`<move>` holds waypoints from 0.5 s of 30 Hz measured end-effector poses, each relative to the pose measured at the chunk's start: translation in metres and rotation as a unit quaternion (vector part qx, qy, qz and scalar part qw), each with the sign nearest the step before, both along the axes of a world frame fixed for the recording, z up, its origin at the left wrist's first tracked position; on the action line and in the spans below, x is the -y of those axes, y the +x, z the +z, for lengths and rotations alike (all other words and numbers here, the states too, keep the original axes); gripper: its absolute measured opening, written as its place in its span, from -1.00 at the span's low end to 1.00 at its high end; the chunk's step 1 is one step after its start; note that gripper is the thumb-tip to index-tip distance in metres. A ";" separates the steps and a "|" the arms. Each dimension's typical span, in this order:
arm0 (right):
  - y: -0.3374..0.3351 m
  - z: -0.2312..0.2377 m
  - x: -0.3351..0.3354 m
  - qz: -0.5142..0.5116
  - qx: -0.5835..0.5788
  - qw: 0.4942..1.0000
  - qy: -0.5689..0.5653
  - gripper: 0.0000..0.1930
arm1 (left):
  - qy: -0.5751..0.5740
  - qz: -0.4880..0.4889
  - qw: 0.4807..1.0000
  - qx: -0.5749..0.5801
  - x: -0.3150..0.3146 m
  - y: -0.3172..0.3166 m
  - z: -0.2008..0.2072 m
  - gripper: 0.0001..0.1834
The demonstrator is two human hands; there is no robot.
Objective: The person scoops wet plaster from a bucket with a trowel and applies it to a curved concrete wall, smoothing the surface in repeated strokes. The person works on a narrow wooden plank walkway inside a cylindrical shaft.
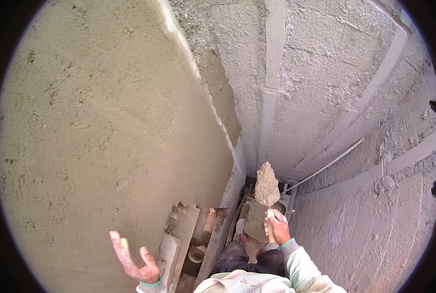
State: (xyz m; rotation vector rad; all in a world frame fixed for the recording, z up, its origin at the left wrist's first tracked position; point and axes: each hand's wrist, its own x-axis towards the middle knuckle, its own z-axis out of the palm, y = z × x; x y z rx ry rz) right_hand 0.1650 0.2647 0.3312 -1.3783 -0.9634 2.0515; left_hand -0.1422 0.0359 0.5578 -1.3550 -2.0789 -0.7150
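Observation:
My right hand [278,227] is closed round the wooden handle of a trowel [270,215]. A heap of wet grey-brown mortar [266,184] covers the trowel's blade, which points away from me. My left hand [139,263] is raised with its fingers spread and holds nothing; something yellow is on one finger. It is nearest to the plastered wall [105,146] on my left, whose surface looks damp and fairly smooth. Below the trowel is a container of mortar [258,222], partly hidden by my right hand and the trowel.
Rough grey walls [320,73] with flat raised strips [275,49] stand ahead and to the right. A thin pole [325,167] leans by the right wall. At lower left, an opening edged with boards [183,249] shows a round bucket-like thing [197,254] below.

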 end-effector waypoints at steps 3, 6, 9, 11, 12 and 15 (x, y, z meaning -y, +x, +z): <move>-0.050 0.068 -0.056 -0.068 -0.096 0.993 0.030 -0.77 | 0.116 0.151 0.969 -0.158 0.042 -0.002 0.080 -0.28; -0.110 0.115 -0.118 -0.136 -0.156 0.964 0.165 -0.79 | 0.058 0.264 0.915 -0.299 0.064 -0.012 0.117 -0.29; -0.186 0.147 -0.181 -0.227 -0.236 0.908 0.260 -0.76 | 0.008 0.268 0.898 -0.350 0.062 -0.020 0.116 -0.26; -0.247 0.166 -0.227 -0.313 -0.138 0.881 0.327 -0.70 | -0.001 0.284 0.892 -0.351 0.058 -0.023 0.113 -0.22; -0.271 0.174 -0.244 -0.320 -0.090 0.883 0.332 -0.67 | 0.000 0.284 0.894 -0.346 0.058 -0.022 0.113 -0.21; -0.338 0.203 -0.276 -0.269 0.151 0.847 0.433 -0.42 | -0.008 0.293 0.895 -0.335 0.059 -0.020 0.113 -0.19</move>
